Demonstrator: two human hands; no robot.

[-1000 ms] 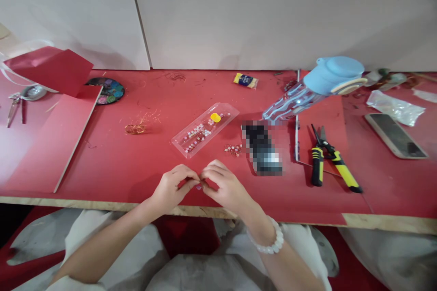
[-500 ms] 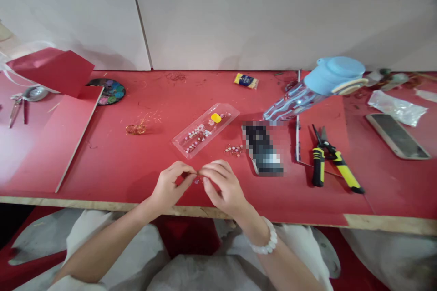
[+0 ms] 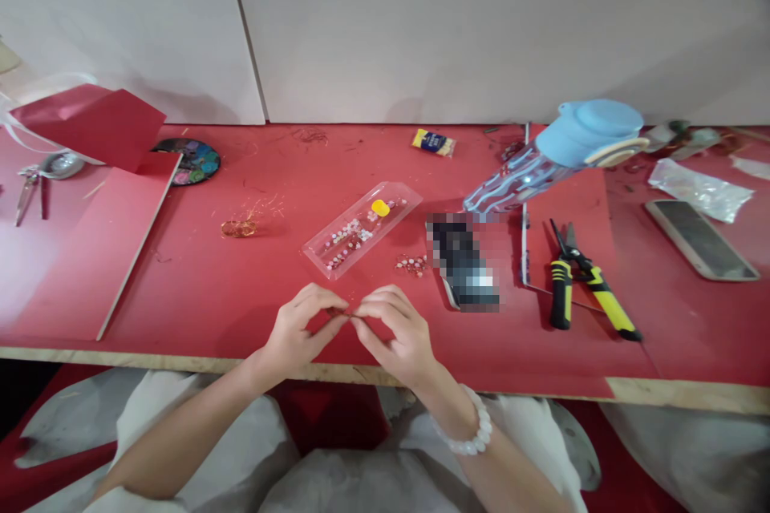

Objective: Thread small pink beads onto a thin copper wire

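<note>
My left hand and my right hand meet over the front of the red table, fingertips nearly touching. Thumb and fingers of each are pinched on what looks like a thin wire, mostly hidden by the fingers. Just beyond them lies a clear plastic tray with small pale and pink beads and a yellow round piece. A small cluster of beads on wire rests between the tray and a pixelated phone.
Yellow-black pliers lie open on the right, near a second phone. A blue-lidded bottle lies tilted behind them. Coiled copper wire, a board and a paint palette are on the left.
My fingertips have shifted slightly, and the thumbs now come closer together at the pinch. A small shiny bit seen below the fingers before no longer shows. The other things have stayed put.
</note>
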